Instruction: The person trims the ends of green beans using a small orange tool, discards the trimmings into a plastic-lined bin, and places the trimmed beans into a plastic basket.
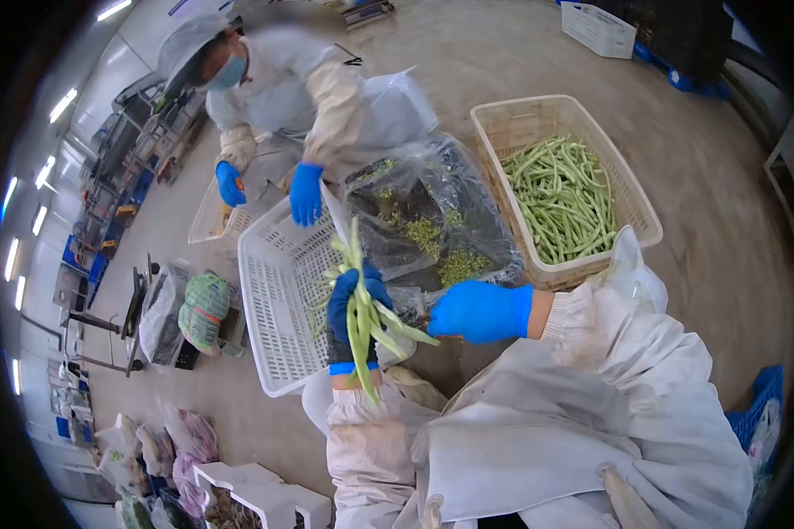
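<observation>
A bunch of long green beans [360,331] is clasped in my left hand [338,310], which wears a dark blue glove over a lighter blue one. The beans stick out above and below the fist. My right hand [481,312], in a bright blue glove, is closed beside the bunch, its fingertips close to the end of one bean. What it holds, if anything, is too small to make out. Just beyond my left hand stands a white slotted basket [278,304]. A plastic-lined container [397,251] with green scraps on dark plastic lies beyond my hands.
A cream crate [494,159] at the right holds a heap of green beans [563,198]. Across from me a co-worker [282,106] in white, with blue gloves, bends over the basket. Left are a green net sack [205,313] and several bags [190,432]; a white stool [260,489] is nearby.
</observation>
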`<action>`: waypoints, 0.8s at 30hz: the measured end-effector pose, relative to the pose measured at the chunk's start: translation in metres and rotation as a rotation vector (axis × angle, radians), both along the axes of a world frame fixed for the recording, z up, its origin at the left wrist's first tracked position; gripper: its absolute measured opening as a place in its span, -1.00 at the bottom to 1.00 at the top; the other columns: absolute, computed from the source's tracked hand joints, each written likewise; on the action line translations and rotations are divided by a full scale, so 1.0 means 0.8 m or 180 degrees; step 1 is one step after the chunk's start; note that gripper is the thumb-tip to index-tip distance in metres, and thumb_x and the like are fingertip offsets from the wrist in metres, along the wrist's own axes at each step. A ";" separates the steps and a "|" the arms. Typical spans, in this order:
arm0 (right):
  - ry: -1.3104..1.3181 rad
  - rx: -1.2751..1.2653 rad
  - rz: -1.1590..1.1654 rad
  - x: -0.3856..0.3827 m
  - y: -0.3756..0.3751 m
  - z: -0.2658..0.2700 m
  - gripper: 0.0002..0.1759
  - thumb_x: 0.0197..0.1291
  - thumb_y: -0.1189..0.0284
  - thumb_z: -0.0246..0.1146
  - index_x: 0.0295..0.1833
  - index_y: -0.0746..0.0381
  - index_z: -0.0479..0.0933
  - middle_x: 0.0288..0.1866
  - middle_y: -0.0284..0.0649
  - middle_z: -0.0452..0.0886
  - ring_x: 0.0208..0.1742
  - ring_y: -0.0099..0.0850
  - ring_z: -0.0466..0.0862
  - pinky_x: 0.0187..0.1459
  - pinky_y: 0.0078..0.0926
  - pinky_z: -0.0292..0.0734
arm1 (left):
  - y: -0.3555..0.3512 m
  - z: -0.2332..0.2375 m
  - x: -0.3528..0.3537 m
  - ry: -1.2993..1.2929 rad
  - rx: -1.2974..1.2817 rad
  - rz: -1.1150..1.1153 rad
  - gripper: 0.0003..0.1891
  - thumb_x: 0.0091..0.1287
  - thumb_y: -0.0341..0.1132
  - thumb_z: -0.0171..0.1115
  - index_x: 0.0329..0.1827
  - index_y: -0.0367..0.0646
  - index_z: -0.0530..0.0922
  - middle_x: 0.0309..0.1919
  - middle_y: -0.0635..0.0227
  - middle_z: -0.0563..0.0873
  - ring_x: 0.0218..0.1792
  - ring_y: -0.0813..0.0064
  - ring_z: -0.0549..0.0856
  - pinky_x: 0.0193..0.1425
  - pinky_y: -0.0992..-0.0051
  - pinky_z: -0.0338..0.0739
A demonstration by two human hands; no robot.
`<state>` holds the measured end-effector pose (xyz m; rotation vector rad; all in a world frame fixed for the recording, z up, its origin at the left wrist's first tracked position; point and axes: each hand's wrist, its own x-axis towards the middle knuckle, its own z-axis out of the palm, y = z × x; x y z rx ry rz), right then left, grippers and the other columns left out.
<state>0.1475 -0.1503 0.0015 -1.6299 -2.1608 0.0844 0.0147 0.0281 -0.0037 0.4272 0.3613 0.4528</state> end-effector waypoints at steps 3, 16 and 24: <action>0.0481 0.0120 -0.0259 0.012 0.006 0.003 -0.90 0.02 0.47 0.16 -0.30 0.14 0.51 -0.41 -0.12 0.56 -0.35 -0.08 0.60 -0.35 -0.20 0.50 | -0.027 0.013 0.002 -0.0263 -0.0142 -0.0529 -0.61 0.28 -0.39 0.16 0.14 -0.28 0.37 -0.31 0.24 0.54 -0.37 0.46 0.59 -0.27 0.53 0.60; 0.1508 0.2088 -0.2087 0.043 0.019 0.045 -0.78 0.16 0.60 0.16 -0.06 0.25 0.55 -0.25 -0.11 0.63 -0.28 -0.21 0.64 -0.25 -0.39 0.52 | -0.062 0.001 -0.009 -0.1058 -0.0666 -0.0587 -0.42 0.27 -0.49 0.07 0.39 -0.14 0.21 0.24 0.07 0.43 0.16 0.28 0.51 -0.19 0.57 0.58; 0.2318 0.2846 -0.2482 0.120 0.024 0.082 -0.80 0.15 0.54 0.14 -0.11 0.25 0.57 -0.33 -0.01 0.61 -0.33 -0.18 0.61 -0.25 -0.36 0.51 | -0.067 -0.018 -0.011 -0.1808 -0.0893 -0.0800 -0.34 0.28 -0.52 0.08 0.45 -0.09 0.10 0.44 0.10 0.11 -0.06 0.53 0.55 -0.20 0.61 0.53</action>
